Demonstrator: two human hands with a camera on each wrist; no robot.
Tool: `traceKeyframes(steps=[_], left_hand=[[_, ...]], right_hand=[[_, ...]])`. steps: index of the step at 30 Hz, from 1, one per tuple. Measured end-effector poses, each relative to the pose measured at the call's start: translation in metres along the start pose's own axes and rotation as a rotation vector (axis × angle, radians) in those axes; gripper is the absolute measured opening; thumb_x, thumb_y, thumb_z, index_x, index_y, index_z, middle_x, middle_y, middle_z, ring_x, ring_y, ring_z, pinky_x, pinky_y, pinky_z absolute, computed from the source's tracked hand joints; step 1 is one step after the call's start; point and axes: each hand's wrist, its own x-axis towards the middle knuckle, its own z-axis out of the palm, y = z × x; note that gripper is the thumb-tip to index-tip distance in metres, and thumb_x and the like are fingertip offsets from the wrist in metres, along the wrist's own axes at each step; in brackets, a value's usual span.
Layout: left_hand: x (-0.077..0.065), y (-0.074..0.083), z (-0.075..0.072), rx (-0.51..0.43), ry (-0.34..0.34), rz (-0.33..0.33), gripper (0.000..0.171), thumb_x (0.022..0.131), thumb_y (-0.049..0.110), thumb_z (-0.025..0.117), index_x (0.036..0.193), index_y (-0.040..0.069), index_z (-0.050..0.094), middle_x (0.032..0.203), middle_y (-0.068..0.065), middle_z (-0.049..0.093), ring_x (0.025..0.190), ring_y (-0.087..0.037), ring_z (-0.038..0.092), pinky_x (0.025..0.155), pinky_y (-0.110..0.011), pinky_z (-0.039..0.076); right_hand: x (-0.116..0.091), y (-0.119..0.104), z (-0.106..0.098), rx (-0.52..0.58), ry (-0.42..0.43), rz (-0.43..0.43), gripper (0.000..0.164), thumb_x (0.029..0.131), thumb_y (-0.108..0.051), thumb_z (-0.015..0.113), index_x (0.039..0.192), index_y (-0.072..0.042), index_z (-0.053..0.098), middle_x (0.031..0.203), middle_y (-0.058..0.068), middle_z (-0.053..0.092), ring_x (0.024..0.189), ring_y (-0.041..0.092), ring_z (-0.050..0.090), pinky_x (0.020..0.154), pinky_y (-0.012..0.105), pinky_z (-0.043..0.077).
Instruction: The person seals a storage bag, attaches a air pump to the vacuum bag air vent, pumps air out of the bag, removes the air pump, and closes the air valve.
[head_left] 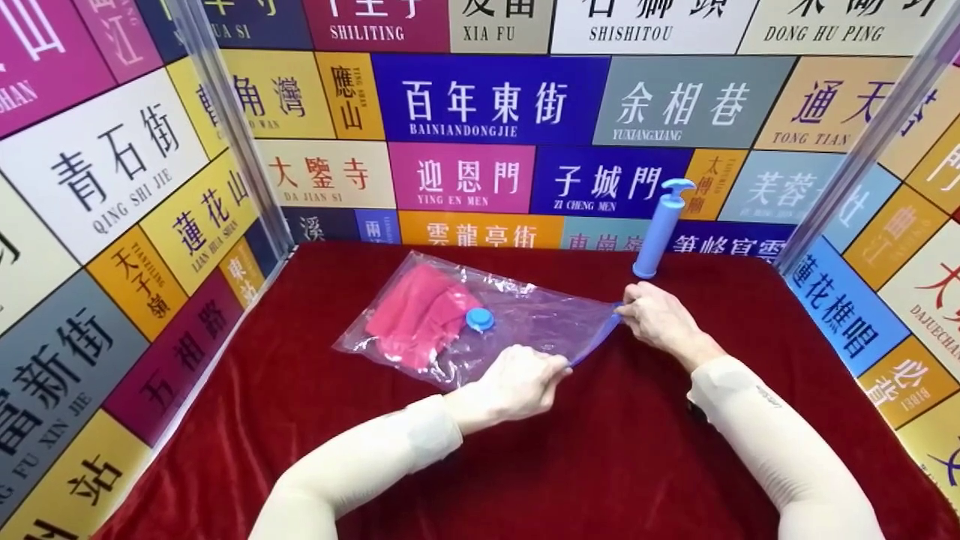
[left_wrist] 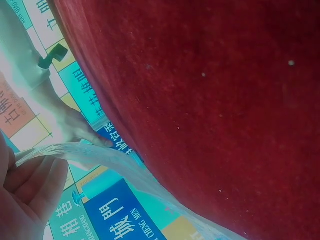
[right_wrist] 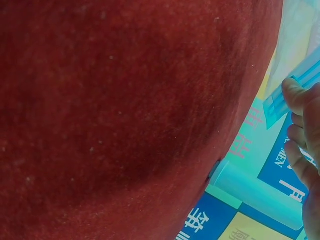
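Observation:
A clear plastic vacuum storage bag (head_left: 544, 311) lies at a slant over the red cloth, with a folded pink cloth (head_left: 416, 311) inside its left part. Its round blue valve (head_left: 480, 319) faces up beside the pink cloth. My left hand (head_left: 521, 384) pinches the near end of the bag's blue-edged mouth. At the far corner of that mouth, my right hand (head_left: 660, 315) grips the blue zip strip (right_wrist: 285, 102) between thumb and fingers. In the left wrist view the bag's edge (left_wrist: 125, 165) stretches away from the left fingers, raised off the cloth.
A blue hand pump (head_left: 656, 236) stands upright just beyond my right hand. Red velvet (head_left: 570, 465) covers the table. Walls printed with colourful street-name panels (head_left: 491, 101) enclose the back and both sides, with clear corner posts (head_left: 240, 127).

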Motion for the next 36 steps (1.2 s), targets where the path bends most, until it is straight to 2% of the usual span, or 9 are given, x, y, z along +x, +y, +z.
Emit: traceKeyframes(steps=[5,9,14,21,25,29,32,34,36], left_hand=[[-0.003,0.001,-0.003,-0.033,0.014,0.019,0.03,0.106,0.025,0.06,0.077,0.018,0.059,0.06,0.007,0.057,0.053,-0.016,0.06,0.049,-0.037,0.051],[-0.005,0.001,-0.006,-0.043,-0.005,0.017,0.03,0.107,0.025,0.059,0.078,0.018,0.059,0.06,0.008,0.057,0.053,-0.016,0.059,0.05,-0.036,0.051],[-0.008,0.001,-0.008,-0.041,-0.003,0.023,0.03,0.108,0.026,0.058,0.078,0.018,0.059,0.061,0.008,0.057,0.052,-0.014,0.058,0.05,-0.034,0.051],[-0.011,0.002,-0.006,-0.048,0.026,0.052,0.032,0.109,0.027,0.055,0.078,0.018,0.058,0.06,0.008,0.055,0.051,-0.014,0.056,0.049,-0.035,0.051],[-0.012,0.002,-0.006,-0.057,0.03,0.044,0.031,0.108,0.026,0.056,0.078,0.019,0.058,0.06,0.008,0.054,0.051,-0.014,0.055,0.05,-0.035,0.051],[-0.011,0.003,-0.007,-0.069,0.023,0.042,0.03,0.109,0.027,0.055,0.079,0.019,0.059,0.062,0.008,0.057,0.052,-0.013,0.056,0.05,-0.034,0.051],[-0.011,0.003,-0.009,-0.073,0.029,0.04,0.031,0.109,0.026,0.055,0.079,0.018,0.057,0.061,0.008,0.056,0.052,-0.013,0.054,0.05,-0.034,0.05],[-0.01,0.003,-0.01,-0.076,0.036,0.029,0.031,0.108,0.026,0.056,0.078,0.018,0.056,0.06,0.008,0.054,0.052,-0.012,0.052,0.05,-0.035,0.05],[-0.01,0.003,-0.011,-0.081,0.044,0.017,0.032,0.108,0.025,0.056,0.076,0.018,0.055,0.06,0.008,0.052,0.051,-0.011,0.051,0.049,-0.034,0.049]], right_hand=[[-0.002,0.002,0.0,-0.106,-0.024,-0.055,0.023,0.077,0.003,0.085,0.078,-0.007,0.063,0.077,0.005,0.056,0.068,0.025,0.054,0.059,0.04,0.048],[-0.005,0.003,0.001,-0.133,-0.042,-0.044,0.023,0.079,0.001,0.085,0.078,-0.007,0.064,0.077,0.004,0.055,0.068,0.025,0.054,0.058,0.04,0.049],[-0.007,0.006,0.001,-0.123,-0.043,-0.029,0.022,0.08,0.0,0.084,0.079,-0.007,0.063,0.077,0.004,0.055,0.069,0.026,0.055,0.058,0.041,0.049],[-0.015,0.013,-0.002,-0.096,-0.013,0.002,0.024,0.075,0.003,0.085,0.078,-0.006,0.064,0.076,0.004,0.056,0.069,0.025,0.055,0.059,0.04,0.049],[-0.016,0.014,-0.004,-0.1,-0.036,0.021,0.013,0.077,0.003,0.082,0.081,-0.005,0.073,0.079,0.004,0.059,0.073,0.027,0.056,0.062,0.042,0.05],[-0.015,0.009,-0.009,-0.124,-0.104,0.144,0.017,0.08,-0.001,0.079,0.095,-0.008,0.084,0.084,0.004,0.064,0.08,0.031,0.061,0.068,0.048,0.054],[-0.013,0.002,-0.015,-0.111,-0.141,0.359,0.019,0.085,-0.014,0.081,0.103,-0.009,0.084,0.086,0.006,0.071,0.083,0.033,0.068,0.07,0.052,0.056],[-0.011,-0.002,-0.019,-0.074,-0.162,0.522,0.024,0.088,-0.028,0.081,0.103,-0.009,0.084,0.088,0.006,0.076,0.084,0.032,0.07,0.071,0.052,0.056],[-0.009,-0.006,-0.022,0.03,-0.202,0.677,0.031,0.091,-0.037,0.08,0.101,-0.008,0.084,0.085,0.007,0.079,0.081,0.029,0.074,0.071,0.046,0.059]])
